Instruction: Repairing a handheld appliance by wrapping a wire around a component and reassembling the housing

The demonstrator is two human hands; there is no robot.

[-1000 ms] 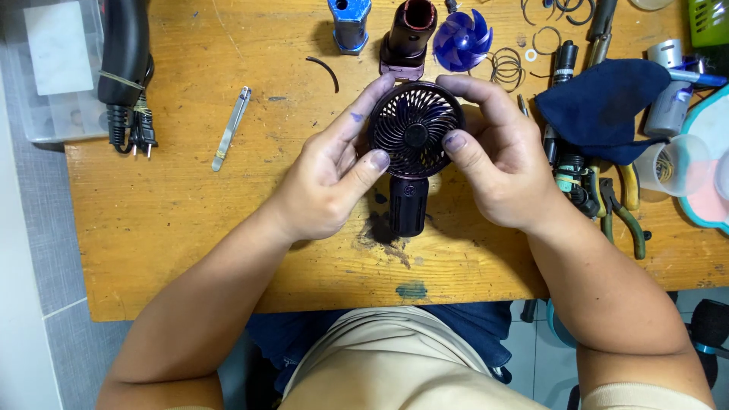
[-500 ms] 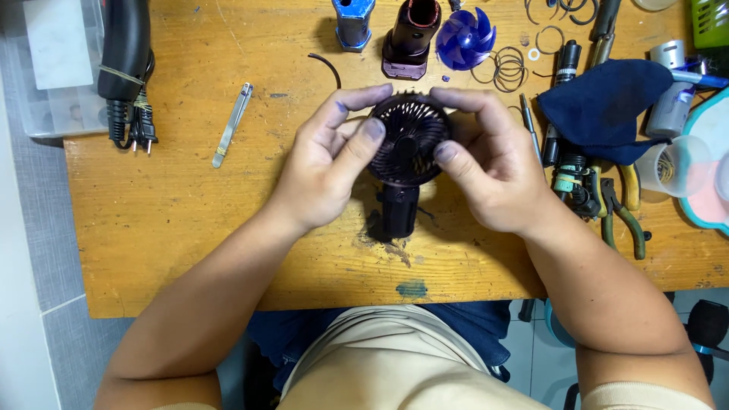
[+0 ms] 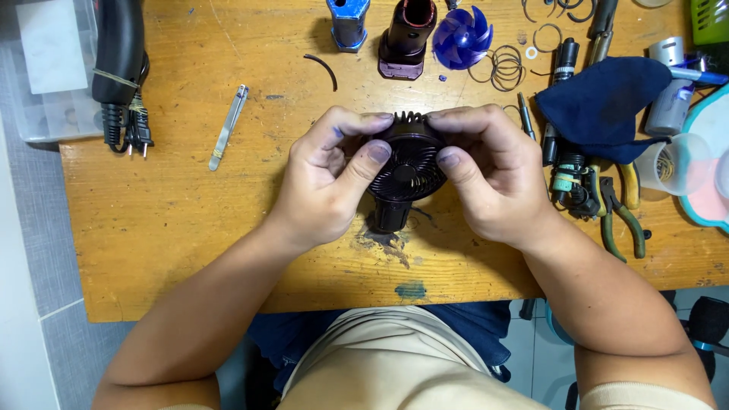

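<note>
A small dark fan head [image 3: 408,168] with a round grille and a short stem is held above the wooden table [image 3: 190,228], stem pointing toward me. My left hand [image 3: 326,178] grips its left side, thumb pressed on the grille. My right hand [image 3: 490,175] grips the right side, thumb also on the grille and fingers curled over the ribbed top rim. Beyond the hands lie a blue fan blade [image 3: 463,36] and a dark fan base piece [image 3: 406,38].
A metal strip [image 3: 228,125] and a black power cord with plug [image 3: 121,68] lie at the left. A blue part [image 3: 348,23], wire rings [image 3: 505,68], a dark blue cloth [image 3: 604,106], pliers [image 3: 619,216] and small tools crowd the back and right.
Both hands have tilted the fan head and closed tighter around it, thumbs shifting on the grille. It sits slightly lower and nearer to me than before.
</note>
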